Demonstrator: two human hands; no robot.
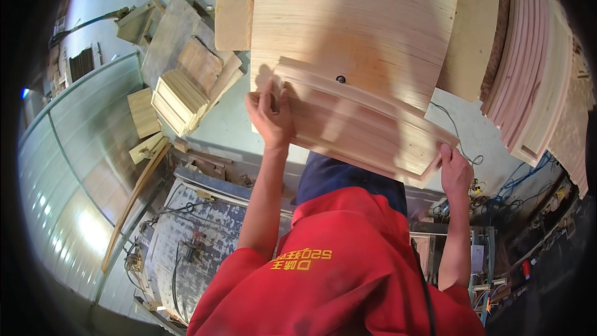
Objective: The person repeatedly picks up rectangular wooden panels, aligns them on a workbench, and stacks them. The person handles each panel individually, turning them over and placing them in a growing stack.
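Between my two hands I hold a framed wooden panel point(367, 126), long and pale, with a raised border round a recessed middle. My left hand point(272, 115) grips its left end, fingers over the edge. At the opposite end my right hand point(454, 168) is closed round the lower right corner. The panel slants down to the right, over the near edge of a plywood worktop point(385, 18). Just beyond its far edge, a small dark round fitting point(340, 79) sits on the worktop.
Many similar panels stand stacked at the right point(528, 68). A smaller stack of frames point(180, 102) and loose boards point(177, 37) lie at the left. Cables point(528, 177) trail on the floor at right. A worn, paint-flecked machine or bench point(199, 255) stands at lower left, by a translucent partition point(81, 155).
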